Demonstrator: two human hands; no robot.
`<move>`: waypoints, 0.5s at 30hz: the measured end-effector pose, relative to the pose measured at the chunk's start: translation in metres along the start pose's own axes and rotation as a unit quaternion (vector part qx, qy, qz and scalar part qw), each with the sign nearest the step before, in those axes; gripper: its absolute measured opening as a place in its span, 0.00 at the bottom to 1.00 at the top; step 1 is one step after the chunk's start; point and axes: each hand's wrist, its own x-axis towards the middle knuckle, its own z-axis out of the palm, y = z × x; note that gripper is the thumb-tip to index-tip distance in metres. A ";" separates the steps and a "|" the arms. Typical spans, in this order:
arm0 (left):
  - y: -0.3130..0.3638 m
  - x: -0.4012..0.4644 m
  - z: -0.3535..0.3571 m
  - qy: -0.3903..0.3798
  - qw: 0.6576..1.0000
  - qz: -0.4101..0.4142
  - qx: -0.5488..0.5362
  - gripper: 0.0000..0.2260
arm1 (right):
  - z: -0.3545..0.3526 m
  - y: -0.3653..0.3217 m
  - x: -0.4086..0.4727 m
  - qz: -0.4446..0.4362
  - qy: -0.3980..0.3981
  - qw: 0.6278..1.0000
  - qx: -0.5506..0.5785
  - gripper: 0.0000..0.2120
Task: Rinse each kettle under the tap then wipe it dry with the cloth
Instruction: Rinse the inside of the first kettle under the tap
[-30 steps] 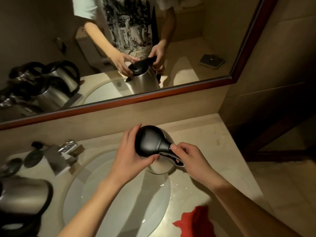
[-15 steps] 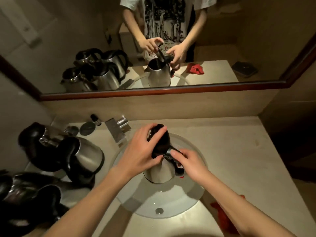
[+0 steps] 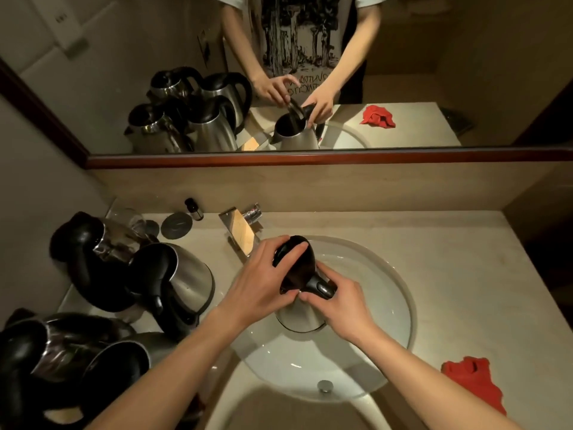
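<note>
A steel kettle with a black lid and handle hangs over the round glass sink basin. My left hand holds its raised black lid, fingers on top and thumb beneath. My right hand grips the black handle. The flat tap spout sits just behind the kettle; I see no water running. The red cloth lies crumpled on the counter at the front right, apart from both hands.
Several other steel kettles crowd the counter left of the basin. A small dark bottle and a round dark disc stand near the back wall. The mirror above reflects the scene. Bare counter lies to the right.
The camera view has tilted down and shifted left. The kettle has moved from the counter's right side to over the basin, and my left hand has lifted its lid open.
</note>
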 end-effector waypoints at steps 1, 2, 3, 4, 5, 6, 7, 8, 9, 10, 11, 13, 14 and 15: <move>-0.006 0.000 0.000 -0.015 1.000 -0.001 -0.001 0.39 | 0.006 0.000 0.002 0.004 0.004 1.000 0.023 0.32; -0.012 0.001 -0.001 -0.032 0.999 -0.004 -0.005 0.41 | 0.012 0.000 0.004 0.009 0.011 0.999 0.045 0.31; -0.017 0.002 -0.003 -0.047 0.999 -0.014 -0.016 0.42 | 0.017 0.001 0.005 0.015 0.022 0.997 0.070 0.30; -0.023 0.004 -0.006 -0.056 0.997 -0.036 -0.036 0.42 | 0.023 0.003 0.007 0.026 0.035 0.995 0.094 0.29; -0.030 0.007 -0.009 -0.057 0.995 -0.065 -0.058 0.41 | 0.028 0.006 0.009 0.038 0.047 0.992 0.108 0.30; -0.037 0.011 -0.011 -0.051 0.991 -0.094 -0.076 0.39 | 0.033 0.009 0.010 0.048 0.054 0.991 0.114 0.31; -0.045 0.016 -0.013 -0.042 0.988 -0.122 -0.090 0.38 | 0.037 0.012 0.011 0.054 0.056 0.990 0.118 0.31; -0.055 0.022 -0.013 -0.033 0.984 -0.149 -0.098 0.36 | 0.042 0.015 0.013 0.056 0.055 0.989 0.124 0.31; -0.064 0.028 -0.011 -0.026 0.980 -0.172 -0.099 0.34 | 0.046 0.019 0.015 0.057 0.055 0.988 0.132 0.31; -0.074 0.034 -0.009 -0.021 0.977 -0.191 -0.092 0.32 | 0.049 0.020 0.017 0.059 0.057 0.986 0.143 0.30; -0.084 0.039 -0.006 -0.016 0.975 -0.207 -0.081 0.30 | 0.051 0.021 0.020 0.058 0.063 0.984 0.156 0.30; -0.104 0.048 0.003 -0.006 0.969 -0.238 -0.062 0.25 | 0.056 0.022 0.023 0.065 0.071 0.980 0.174 0.30; -0.115 0.051 0.007 -0.005 0.965 -0.256 -0.055 0.23 | 0.057 0.023 0.025 0.069 0.074 0.978 0.182 0.29; -0.125 0.055 0.010 -0.010 0.962 -0.270 -0.049 0.23 | 0.059 0.025 0.029 0.072 0.075 0.976 0.192 0.29</move>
